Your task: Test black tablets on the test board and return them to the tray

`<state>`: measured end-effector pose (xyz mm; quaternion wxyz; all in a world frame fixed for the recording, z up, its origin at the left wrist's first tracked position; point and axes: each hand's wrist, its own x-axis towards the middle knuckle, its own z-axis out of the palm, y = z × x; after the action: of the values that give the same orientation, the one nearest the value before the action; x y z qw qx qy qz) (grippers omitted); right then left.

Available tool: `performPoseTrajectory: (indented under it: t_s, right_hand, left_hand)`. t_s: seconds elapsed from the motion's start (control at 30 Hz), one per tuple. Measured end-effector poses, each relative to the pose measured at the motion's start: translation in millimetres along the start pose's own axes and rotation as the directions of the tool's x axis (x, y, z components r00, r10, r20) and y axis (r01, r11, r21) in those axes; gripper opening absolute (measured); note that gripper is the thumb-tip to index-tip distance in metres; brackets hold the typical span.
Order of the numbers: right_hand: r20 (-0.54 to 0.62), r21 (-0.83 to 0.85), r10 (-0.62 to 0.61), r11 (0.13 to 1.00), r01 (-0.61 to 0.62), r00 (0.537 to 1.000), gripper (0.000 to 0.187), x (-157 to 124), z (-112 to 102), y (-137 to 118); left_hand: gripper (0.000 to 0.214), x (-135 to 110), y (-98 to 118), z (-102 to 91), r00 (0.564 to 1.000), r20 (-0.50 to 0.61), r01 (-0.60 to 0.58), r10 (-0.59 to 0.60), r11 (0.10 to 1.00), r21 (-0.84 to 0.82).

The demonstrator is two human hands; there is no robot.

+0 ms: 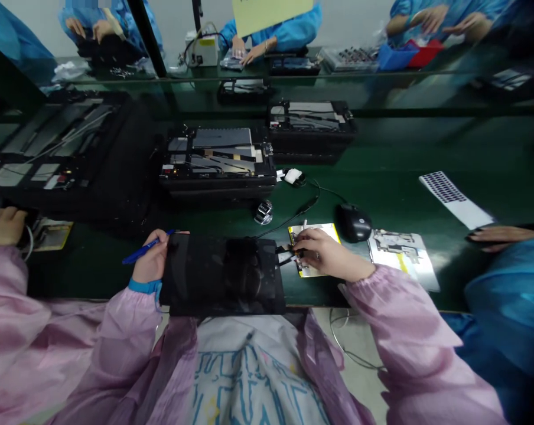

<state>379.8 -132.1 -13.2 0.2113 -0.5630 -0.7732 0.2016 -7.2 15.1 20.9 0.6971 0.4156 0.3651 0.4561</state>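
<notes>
A glossy black screen panel (200, 277) lies at the bench's front edge, partly overhanging it. At its left side is my left hand (149, 262), closed around a slim blue pen-like tool (138, 252) and touching the panel's edge. Short flex cables (286, 257) come out of the panel's right side. My right hand (322, 251) pinches the end of these cables, above a small board with yellow edges (326, 230). The fingertips partly hide the cable end. A black cable runs from behind the panel toward the back of the bench.
Stacks of black device panels (218, 189) stand behind. On the right are a black mouse (354, 222), a metal plate with a circuit board (404, 254) and a sticker sheet (453, 198). A small metal part (263, 211) sits mid-bench. Co-workers' hands are at both sides and opposite.
</notes>
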Motion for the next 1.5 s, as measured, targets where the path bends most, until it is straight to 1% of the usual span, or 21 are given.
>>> performPoseTrajectory:
  t_s: [0.1, 0.2, 0.27, 0.4, 0.5, 0.57, 0.63, 0.67, 0.7, 0.73, 0.77, 0.8, 0.87, 0.9, 0.97, 1.07, 1.2, 1.27, 1.43, 1.5]
  right_hand:
    - [0.163, 0.037, 0.007, 0.999, -0.013, 0.987, 0.02, 16.2, -11.7, 6.1]
    - [0.299, 0.025, 0.05, 0.998, -0.06, 0.953, 0.019, 31.2, -22.0, 6.5]
    - [0.37, -0.002, 0.063, 0.998, -0.067, 0.927, 0.02, 39.7, -26.2, 5.1]
    - [0.468, -0.037, 0.068, 0.998, -0.057, 0.881, 0.02, 51.1, -28.6, 2.3]
    - [0.48, -0.073, 0.091, 0.995, -0.063, 0.872, 0.018, 51.1, -27.5, 0.7]
    - [0.446, -0.094, 0.113, 0.992, -0.079, 0.888, 0.015, 45.0, -25.1, -0.7]
    - [0.36, -0.097, 0.128, 0.99, -0.1, 0.924, 0.015, 33.5, -20.6, -3.5]
    - [0.285, -0.105, 0.137, 0.988, -0.111, 0.949, 0.018, 26.3, -17.2, -5.7]
    - [0.185, -0.133, 0.152, 0.983, -0.128, 0.971, 0.022, 18.3, -12.9, -8.7]
    - [0.066, -0.184, 0.169, 0.971, -0.154, 0.983, 0.023, 10.2, -7.8, -12.3]
    - [-0.059, -0.25, 0.18, 0.95, -0.189, 0.982, 0.021, 2.2, -1.9, -16.6]
    - [-0.178, -0.32, 0.183, 0.919, -0.232, 0.967, 0.016, -5.3, 4.5, -21.4]
    - [-0.365, -0.405, 0.182, 0.852, -0.331, 0.913, 0.009, -17.2, 18.3, -31.2]
    - [-0.428, -0.411, 0.19, 0.83, -0.378, 0.884, 0.009, -21.4, 25.2, -35.5]
    - [-0.511, -0.379, 0.238, 0.8, -0.466, 0.826, 0.014, -25.9, 37.9, -41.6]
    - [-0.548, -0.277, 0.33, 0.795, -0.54, 0.768, 0.02, -25.1, 52.6, -42.4]
    - [-0.551, -0.092, 0.421, 0.827, -0.554, 0.72, 0.017, -19.1, 63.5, -36.5]
    - [-0.551, -0.058, 0.436, 0.83, -0.554, 0.711, 0.016, -16.9, 65.5, -35.4]
    - [-0.537, -0.035, 0.446, 0.836, -0.548, 0.716, 0.013, -14.8, 63.8, -37.3]
    - [-0.53, -0.037, 0.463, 0.824, -0.565, 0.71, 0.012, -15.1, 63.5, -38.0]
  left_hand:
    - [0.026, -0.2, -0.1, -1.3, 1.0, -0.007, 0.013, -0.013, 1.0, 0.004]
    - [0.026, 0.1, 0.0, -3.0, 1.0, -0.008, 0.021, -0.021, 1.0, 0.006]
    - [0.026, 0.4, -0.1, -3.6, 1.0, -0.01, 0.025, -0.025, 1.0, 0.004]
    - [0.027, 0.6, -0.7, -2.6, 0.999, -0.028, 0.031, -0.031, 0.999, -0.013]
    - [0.025, -0.1, -1.0, -0.8, 0.999, -0.034, 0.025, -0.026, 0.999, -0.025]
    - [0.025, -0.7, -0.8, 0.2, 0.999, -0.035, 0.027, -0.028, 0.999, -0.022]
    - [0.025, -1.1, -0.4, 0.6, 0.999, -0.038, 0.029, -0.029, 0.999, -0.022]
    - [0.025, -1.1, -0.2, 0.6, 0.999, -0.038, 0.028, -0.029, 0.999, -0.023]
    - [0.026, -1.0, 0.0, 0.5, 0.999, -0.037, 0.027, -0.028, 0.999, -0.025]
    - [0.026, -0.8, 0.2, 0.3, 0.999, -0.035, 0.027, -0.028, 0.999, -0.028]
    - [0.026, -0.6, 0.3, 0.2, 0.999, -0.033, 0.029, -0.03, 0.999, -0.03]
    - [0.026, -0.3, 0.4, 0.1, 0.999, -0.031, 0.031, -0.032, 0.999, -0.031]
    - [0.026, 0.3, 0.4, 0.0, 0.999, -0.027, 0.031, -0.032, 0.999, -0.032]
    - [0.025, 0.5, 0.2, 0.0, 0.999, -0.026, 0.03, -0.03, 0.999, -0.03]
    - [0.025, 0.7, -0.5, -0.2, 0.999, -0.025, 0.023, -0.024, 0.999, -0.027]
    - [0.024, 0.1, -2.2, -1.2, 0.999, -0.028, 0.017, -0.017, 1.0, -0.025]
    - [0.026, -3.0, -4.2, -3.2, 1.0, -0.019, 0.009, -0.009, 1.0, -0.027]
    - [0.027, -5.0, -4.4, -3.3, 1.0, -0.01, 0.002, -0.002, 1.0, -0.028]
    - [0.031, -9.4, -4.7, -1.9, 1.0, -0.011, -0.016, 0.016, 1.0, -0.002]
    - [0.034, -9.7, -6.7, -2.9, 1.0, -0.008, -0.014, 0.014, 1.0, 0.022]
